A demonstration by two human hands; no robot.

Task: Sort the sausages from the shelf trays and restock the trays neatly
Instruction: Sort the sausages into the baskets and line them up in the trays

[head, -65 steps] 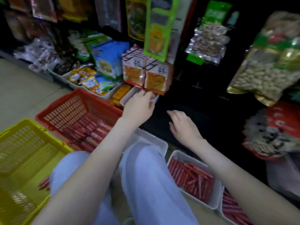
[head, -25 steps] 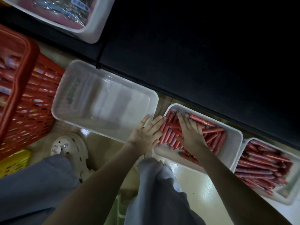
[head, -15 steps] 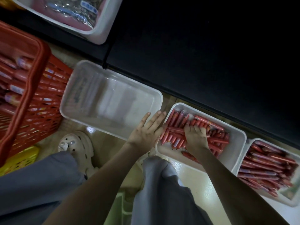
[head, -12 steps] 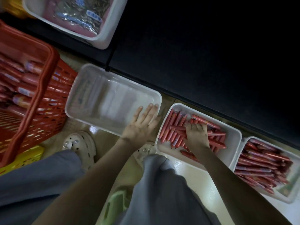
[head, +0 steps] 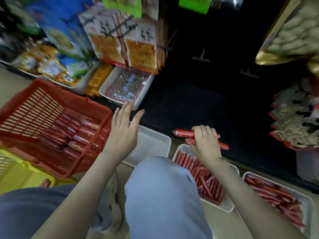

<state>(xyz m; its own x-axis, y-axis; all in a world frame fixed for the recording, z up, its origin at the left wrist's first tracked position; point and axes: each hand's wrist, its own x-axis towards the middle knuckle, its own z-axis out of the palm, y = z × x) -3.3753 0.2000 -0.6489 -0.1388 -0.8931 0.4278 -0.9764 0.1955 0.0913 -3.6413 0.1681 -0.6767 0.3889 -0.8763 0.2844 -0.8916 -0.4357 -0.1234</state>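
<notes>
My right hand (head: 205,145) grips a bunch of red sausages (head: 183,133), lifted above a white tray (head: 229,207) that holds several more sausages on the floor. A second white tray (head: 309,203) of sausages lies at the far right. Between the basket and the first tray sits an empty white tray (head: 155,145). My left hand (head: 123,132) hovers over its left end with straight, spread fingers and holds nothing. A red basket (head: 31,107) at the left holds several larger sausages.
A yellow basket (head: 19,175) sits at the lower left. The dark bottom shelf (head: 198,104) runs behind the trays, with a white tray of silver packets (head: 127,87) on it. Snack bags hang above and at the right. My knees fill the lower middle.
My right hand has closed on sausages and lifted them out of the tray. My left hand rose off the empty tray's edge. The view tilted up to the shelf.
</notes>
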